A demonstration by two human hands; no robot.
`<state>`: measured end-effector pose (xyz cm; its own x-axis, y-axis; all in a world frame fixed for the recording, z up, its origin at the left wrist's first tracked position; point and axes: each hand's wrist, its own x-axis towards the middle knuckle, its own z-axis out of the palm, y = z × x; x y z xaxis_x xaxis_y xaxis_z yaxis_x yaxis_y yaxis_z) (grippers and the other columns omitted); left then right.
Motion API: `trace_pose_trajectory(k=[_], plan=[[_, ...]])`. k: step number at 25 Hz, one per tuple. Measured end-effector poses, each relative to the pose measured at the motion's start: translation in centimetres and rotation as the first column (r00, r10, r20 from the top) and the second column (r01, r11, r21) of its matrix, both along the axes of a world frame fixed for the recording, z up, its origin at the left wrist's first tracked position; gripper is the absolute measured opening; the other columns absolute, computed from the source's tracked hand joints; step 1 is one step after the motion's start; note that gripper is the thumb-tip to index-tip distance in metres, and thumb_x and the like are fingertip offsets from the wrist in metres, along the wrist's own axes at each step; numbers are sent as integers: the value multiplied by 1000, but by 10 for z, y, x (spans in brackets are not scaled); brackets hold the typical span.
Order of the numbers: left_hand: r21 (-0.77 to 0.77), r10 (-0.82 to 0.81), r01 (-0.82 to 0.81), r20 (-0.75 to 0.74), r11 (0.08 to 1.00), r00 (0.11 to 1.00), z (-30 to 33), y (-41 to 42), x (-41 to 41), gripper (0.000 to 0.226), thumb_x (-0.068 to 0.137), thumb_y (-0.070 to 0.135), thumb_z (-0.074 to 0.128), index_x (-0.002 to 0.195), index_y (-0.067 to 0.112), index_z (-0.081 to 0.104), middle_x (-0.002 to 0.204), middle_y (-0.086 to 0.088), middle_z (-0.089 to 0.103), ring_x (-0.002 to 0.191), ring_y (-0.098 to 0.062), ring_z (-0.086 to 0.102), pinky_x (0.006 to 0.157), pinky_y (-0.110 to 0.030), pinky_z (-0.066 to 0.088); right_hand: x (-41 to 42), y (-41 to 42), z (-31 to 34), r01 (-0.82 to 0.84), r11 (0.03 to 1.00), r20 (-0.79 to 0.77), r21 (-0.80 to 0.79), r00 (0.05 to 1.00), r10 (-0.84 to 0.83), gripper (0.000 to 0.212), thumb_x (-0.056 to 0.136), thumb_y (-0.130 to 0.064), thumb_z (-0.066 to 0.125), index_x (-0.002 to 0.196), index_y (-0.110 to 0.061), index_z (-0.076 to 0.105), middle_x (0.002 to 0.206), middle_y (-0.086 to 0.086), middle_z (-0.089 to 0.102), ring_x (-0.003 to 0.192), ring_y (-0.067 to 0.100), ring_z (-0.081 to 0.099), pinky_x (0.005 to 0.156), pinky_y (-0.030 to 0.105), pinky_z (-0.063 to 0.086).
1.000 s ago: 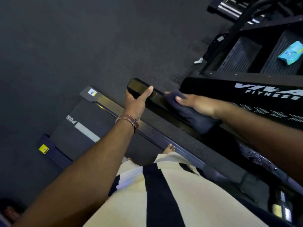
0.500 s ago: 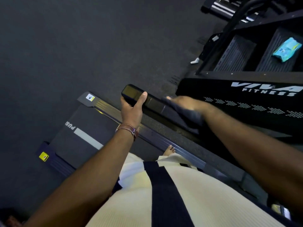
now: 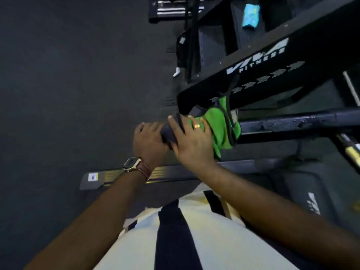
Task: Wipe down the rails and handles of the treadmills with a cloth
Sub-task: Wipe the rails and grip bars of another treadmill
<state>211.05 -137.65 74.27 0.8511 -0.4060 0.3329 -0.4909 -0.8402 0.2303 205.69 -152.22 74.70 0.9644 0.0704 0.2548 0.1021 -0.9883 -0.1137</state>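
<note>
Under both hands, handle end hidden

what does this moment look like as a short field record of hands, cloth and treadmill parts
left hand: grips the end of the handrail
right hand: lies over the rail end, on the green cloth
cloth: bunched against the rail beside the right hand, under the console
console: marked viva fitness
blue packet: on the machine beyond
wristwatch: on the left wrist
</note>
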Motion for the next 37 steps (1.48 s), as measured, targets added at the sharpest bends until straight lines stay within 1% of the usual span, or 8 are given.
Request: trace_pose_trajectory(k=[4, 9, 14, 17, 22, 26, 30, 37], plan=[[218, -211, 262, -231, 940, 950, 23, -4, 22, 45, 98, 46, 31, 87, 11, 58, 87, -14, 64, 79, -39, 62, 64, -42, 46, -55, -10, -46, 329, 895, 152, 301, 910, -385, 79, 83, -19, 52, 155, -33, 24, 167, 6, -2, 152, 36, 2, 119, 60, 11], [-54, -467, 583, -661, 811, 587, 38, -72, 47, 56, 95, 59, 26, 101, 16, 62, 100, -9, 70, 98, -31, 62, 86, -42, 47, 14, 46, -8, 207, -298, -345, 932, 253, -904, 64, 99, -50, 38, 157, -33, 17, 166, 14, 0, 152, 25, 16, 111, 38, 38], [-170, -408, 446, -752, 879, 517, 24, -78, 56, 49, 101, 48, 32, 113, 15, 67, 132, -8, 62, 128, -26, 51, 108, -38, 38, 12, 31, -38, 325, 207, 42, 923, 449, -893, 64, 102, -38, 39, 156, -38, 5, 165, 2, -12, 153, 28, -7, 124, 38, 17], [-185, -407, 429, -754, 884, 515, 28, -75, 54, 60, 102, 56, 25, 134, 17, 59, 144, -3, 51, 139, -22, 39, 111, -30, 25, 24, 10, -53, 163, -276, -293, 947, 89, -952, 70, 97, -69, 19, 156, -33, 20, 165, 0, 18, 151, 21, 23, 117, 46, 32], [-139, -412, 477, -736, 868, 537, 30, -74, 51, 76, 94, 67, 7, 137, 27, 56, 141, -9, 55, 133, -29, 45, 111, -41, 33, 39, 51, -39, 216, 68, 24, 974, 200, -979, 55, 103, -43, 40, 154, -42, 21, 166, 5, 12, 154, 15, 8, 121, 32, 21], [-124, -399, 479, -748, 869, 530, 27, -74, 52, 69, 98, 63, 12, 144, 25, 47, 149, -4, 46, 139, -28, 38, 114, -40, 26, 36, 62, -41, -10, -442, -437, 897, 141, -888, 51, 107, -41, 29, 156, -30, 23, 149, -11, 40, 137, 5, 39, 105, 13, 29], [-235, -441, 450, -785, 861, 434, 18, -76, 64, 57, 100, 59, 25, 140, 30, 52, 146, 2, 50, 138, -20, 42, 116, -42, 29, 43, 58, -21, 183, -40, -72, 982, 168, -983, 58, 94, -52, 42, 150, -50, 25, 163, -3, 24, 150, 9, 22, 116, 24, 27], [-397, -508, 404, -834, 824, 216, 11, -81, 70, 50, 95, 52, 44, 132, 24, 60, 133, 4, 62, 125, -7, 53, 112, -39, 39, 53, 69, -21, 154, -146, -162, 977, 98, -982, 49, 102, -42, 44, 150, -47, 31, 163, -7, 22, 149, 13, 25, 113, 25, 27]])
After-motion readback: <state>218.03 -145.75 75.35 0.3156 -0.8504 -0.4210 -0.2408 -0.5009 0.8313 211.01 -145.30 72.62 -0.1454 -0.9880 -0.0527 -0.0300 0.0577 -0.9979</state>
